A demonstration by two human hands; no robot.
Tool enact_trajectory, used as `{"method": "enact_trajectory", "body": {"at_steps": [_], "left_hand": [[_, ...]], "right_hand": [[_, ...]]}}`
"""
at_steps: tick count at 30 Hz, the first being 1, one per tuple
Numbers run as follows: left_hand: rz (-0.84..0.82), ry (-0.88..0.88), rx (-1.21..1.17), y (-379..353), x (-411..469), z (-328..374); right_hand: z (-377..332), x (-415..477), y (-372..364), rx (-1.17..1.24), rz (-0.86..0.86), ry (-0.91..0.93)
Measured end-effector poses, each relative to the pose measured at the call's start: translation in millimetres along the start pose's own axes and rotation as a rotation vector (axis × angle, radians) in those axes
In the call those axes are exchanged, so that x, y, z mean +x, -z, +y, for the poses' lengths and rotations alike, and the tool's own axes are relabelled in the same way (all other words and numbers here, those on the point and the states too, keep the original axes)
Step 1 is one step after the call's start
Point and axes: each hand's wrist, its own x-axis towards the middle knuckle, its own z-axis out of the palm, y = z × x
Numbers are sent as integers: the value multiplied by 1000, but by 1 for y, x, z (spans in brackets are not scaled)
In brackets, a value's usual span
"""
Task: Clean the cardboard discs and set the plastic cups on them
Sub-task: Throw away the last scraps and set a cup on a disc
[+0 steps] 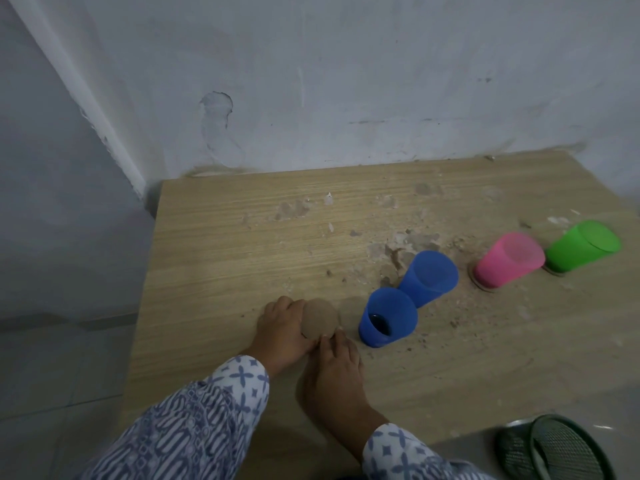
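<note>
The left hand [282,329] gripped the cardboard disc [320,322] from its left side, while the right hand [337,368] pinched its near edge.

Two blue cups [388,317] [429,277], one pink cup [507,259], one green cup [581,245], and seemingly three cardboard discs [320,322] [485,288] [554,273].

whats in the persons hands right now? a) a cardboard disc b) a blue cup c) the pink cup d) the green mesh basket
a: the left hand holds a round brown cardboard disc, and the right hand touches the disc's lower edge.
</note>
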Motion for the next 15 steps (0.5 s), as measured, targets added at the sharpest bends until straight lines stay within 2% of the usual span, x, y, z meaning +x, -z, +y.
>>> {"method": "enact_trajectory", "body": {"at_steps": [9, 15], "left_hand": [[16, 27, 4, 2, -4, 4], [-65, 44, -156, 13, -5, -1]], "right_hand": [[-3, 2, 5, 47, -3, -9], [-14, -7, 33, 126, 88, 206]]}}
